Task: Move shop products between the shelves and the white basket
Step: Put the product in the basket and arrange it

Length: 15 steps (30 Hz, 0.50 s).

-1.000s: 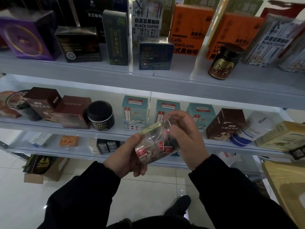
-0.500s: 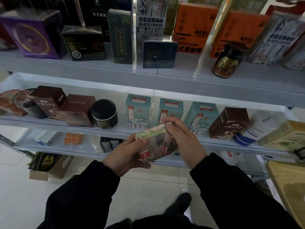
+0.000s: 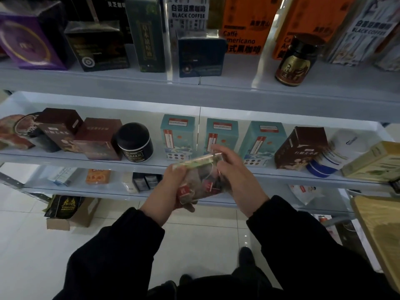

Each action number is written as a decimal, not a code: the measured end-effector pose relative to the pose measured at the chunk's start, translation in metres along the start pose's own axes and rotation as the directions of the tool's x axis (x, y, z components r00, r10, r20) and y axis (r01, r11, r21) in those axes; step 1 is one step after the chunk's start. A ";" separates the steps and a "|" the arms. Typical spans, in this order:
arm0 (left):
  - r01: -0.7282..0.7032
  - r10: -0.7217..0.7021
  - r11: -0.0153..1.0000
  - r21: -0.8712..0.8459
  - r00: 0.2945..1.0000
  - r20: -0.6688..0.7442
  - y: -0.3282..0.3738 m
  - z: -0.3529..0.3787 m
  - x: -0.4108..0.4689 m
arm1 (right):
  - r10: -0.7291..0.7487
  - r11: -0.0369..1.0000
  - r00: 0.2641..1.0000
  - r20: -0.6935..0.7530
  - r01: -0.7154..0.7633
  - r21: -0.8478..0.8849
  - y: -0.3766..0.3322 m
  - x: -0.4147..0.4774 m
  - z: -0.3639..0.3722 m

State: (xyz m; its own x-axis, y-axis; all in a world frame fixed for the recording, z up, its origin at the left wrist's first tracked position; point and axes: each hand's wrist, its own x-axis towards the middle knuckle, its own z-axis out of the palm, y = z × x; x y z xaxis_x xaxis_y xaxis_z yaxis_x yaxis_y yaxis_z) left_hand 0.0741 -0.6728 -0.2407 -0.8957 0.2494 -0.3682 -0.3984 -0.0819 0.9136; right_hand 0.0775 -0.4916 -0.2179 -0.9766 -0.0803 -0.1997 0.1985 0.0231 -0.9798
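Spotter: Since a second back, your left thumb climbed from the bag's side onto the left end of its header card, and the card swung nearer to level.

Operator: Where was the bag?

Spotter: You held the clear bag of tea sachets [image 3: 199,182] between both hands in the air. It was in front of the middle shelf [image 3: 86,162], over its front edge in view, not resting on it. On your left hand [image 3: 166,189], the fingers curled under the bag and the thumb pressed on the header card [image 3: 194,162]. Your right hand [image 3: 238,176] curled round the bag's right side. Its fingertips were at the card's right corner but blurred, so the exact pinch could not be told.

Operator: Room around it?

Spotter: Three teal boxes [image 3: 177,137] stood in a row on that shelf behind the bag, the middle one straight behind your right fingers. An open strip of shelf showed between the black jar [image 3: 135,144] and the first teal box. To your right, a maroon box [image 3: 300,148] stood close to the front edge. Bare tile floor [image 3: 43,245] lay below your wrists. A wooden board [image 3: 381,234] was at the far right, well apart from the bag.
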 end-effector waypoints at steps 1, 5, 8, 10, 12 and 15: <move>0.093 -0.092 0.995 -0.047 0.996 0.019 0.004 0.003 0.001 | -0.090 0.992 0.996 -0.009 0.089 -0.094 0.005 -0.005 -0.002; 0.140 -0.140 0.988 -0.065 0.990 -0.003 0.000 0.029 0.003 | -0.318 0.947 0.934 -0.163 0.306 -0.098 0.024 -0.018 -0.005; 0.033 -0.035 0.999 -0.026 0.998 -0.059 -0.009 0.056 0.007 | -0.244 0.962 0.938 -0.247 0.266 0.059 0.016 -0.022 -0.020; -0.050 0.051 0.999 0.016 0.996 -0.076 -0.010 0.075 0.010 | -0.237 0.959 0.934 -0.266 0.268 0.087 0.008 -0.028 -0.039; -0.122 0.126 0.991 0.061 0.991 -0.055 -0.010 0.098 0.012 | -0.236 0.954 0.926 -0.294 0.278 0.109 0.002 -0.036 -0.060; -0.166 0.166 0.982 0.087 0.986 0.000 -0.014 0.139 0.015 | -0.207 0.950 0.900 -0.384 0.278 0.139 0.003 -0.052 -0.094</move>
State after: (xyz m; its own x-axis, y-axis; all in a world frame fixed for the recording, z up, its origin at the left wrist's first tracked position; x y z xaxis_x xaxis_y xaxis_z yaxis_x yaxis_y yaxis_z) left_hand 0.0939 -0.5339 -0.2347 -0.9494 0.2324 -0.2110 -0.2256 -0.0377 0.9735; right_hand 0.1214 -0.3935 -0.2094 -0.9517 0.3059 0.0258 -0.0713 -0.1388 -0.9877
